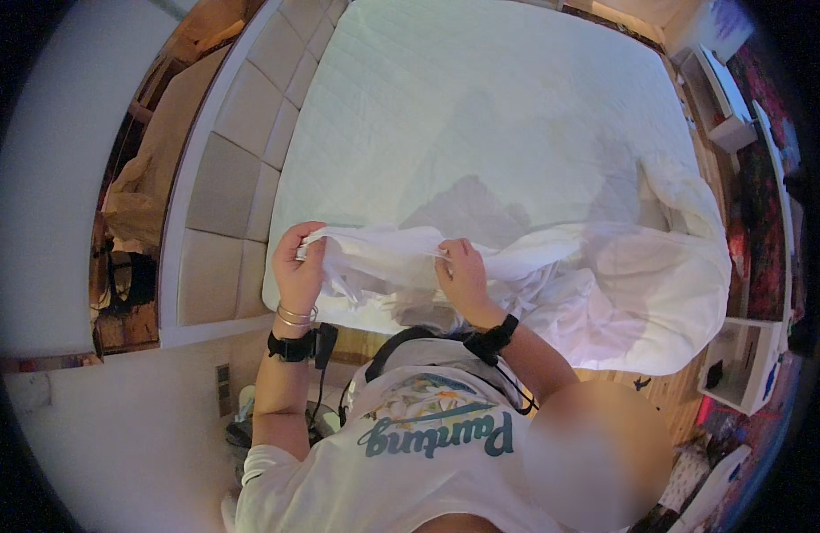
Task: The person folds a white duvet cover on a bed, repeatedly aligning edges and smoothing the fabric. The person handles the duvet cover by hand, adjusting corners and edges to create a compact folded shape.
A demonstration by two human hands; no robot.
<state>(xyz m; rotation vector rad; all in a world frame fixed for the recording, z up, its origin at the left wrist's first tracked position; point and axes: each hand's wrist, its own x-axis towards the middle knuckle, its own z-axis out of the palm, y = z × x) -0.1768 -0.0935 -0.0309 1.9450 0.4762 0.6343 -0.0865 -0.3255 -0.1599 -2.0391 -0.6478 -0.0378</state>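
Observation:
A white fabric sheet (383, 241) is stretched between my two hands, above the near side of the bed. My left hand (299, 266), wearing thin bangles at the wrist, pinches its edge close to the headboard. Farther right, my right hand (464, 272) grips the same sheet with fingers bent. To the right of that hand the cloth runs into a crumpled white heap (576, 300) that drapes over the near side. Beneath and beyond lies a mattress with a pale quilted surface (496, 100). Folds hide part of the mattress's near edge and some fingertips.
A padded beige headboard (225, 183) rises at the left, with a mirror-like panel (160, 153) behind it. White cabinet units (743, 366) stand along the right on a wooden floor (623, 383). A wall socket plate (223, 390) is at lower left. Cables hang near my wrists.

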